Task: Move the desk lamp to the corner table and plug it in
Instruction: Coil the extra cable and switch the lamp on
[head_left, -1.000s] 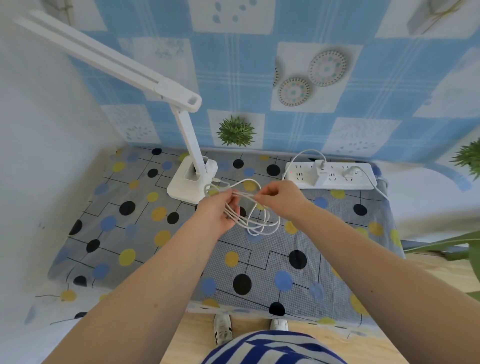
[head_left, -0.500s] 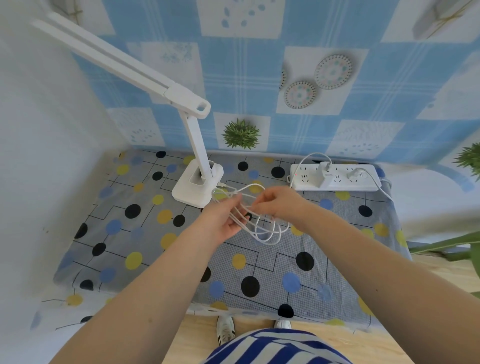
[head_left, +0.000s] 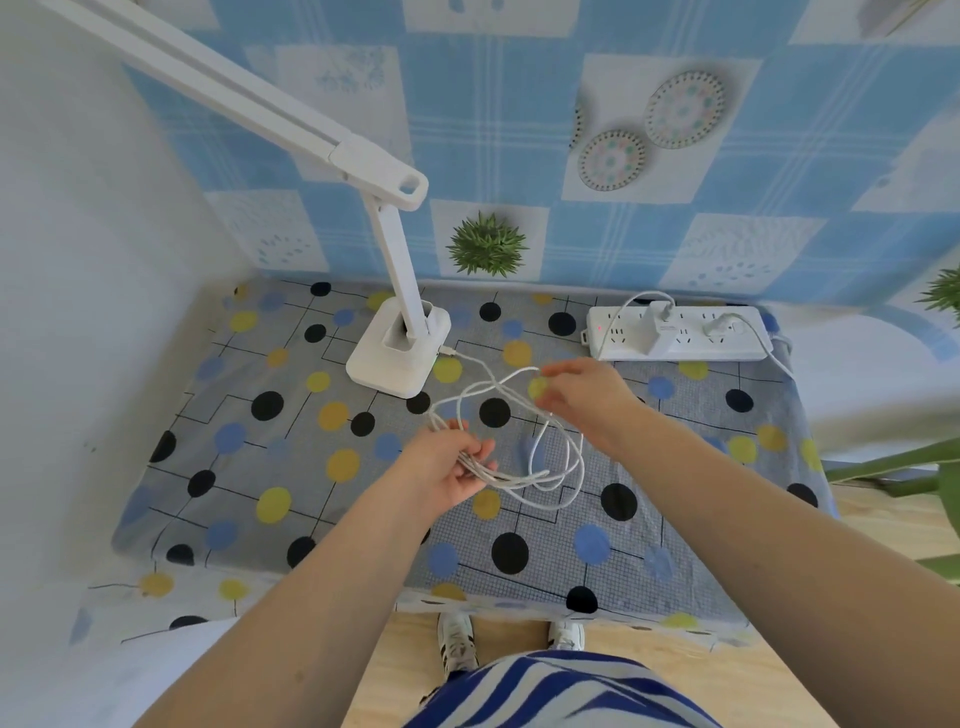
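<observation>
A white desk lamp (head_left: 399, 349) stands upright at the back of the corner table (head_left: 291, 467), its long arm reaching up to the left. Its white cable (head_left: 556, 467) runs from the base into several loose loops above the tablecloth. My left hand (head_left: 447, 467) grips the bundled loops. My right hand (head_left: 582, 397) pinches one strand of the cable and holds it out to the right. A white power strip (head_left: 675, 335) lies at the back right of the table with a white adapter and another plug in it.
A white wall closes the left side and a blue checked cloth hangs behind the table. Green plant leaves (head_left: 893, 467) reach in from the right. My shoes (head_left: 457, 644) stand on the wooden floor at the table's front edge.
My hands have drawn apart: the left has dropped lower with the loops, the right has pulled a strand out to the right. The coil hangs looser and wider.
</observation>
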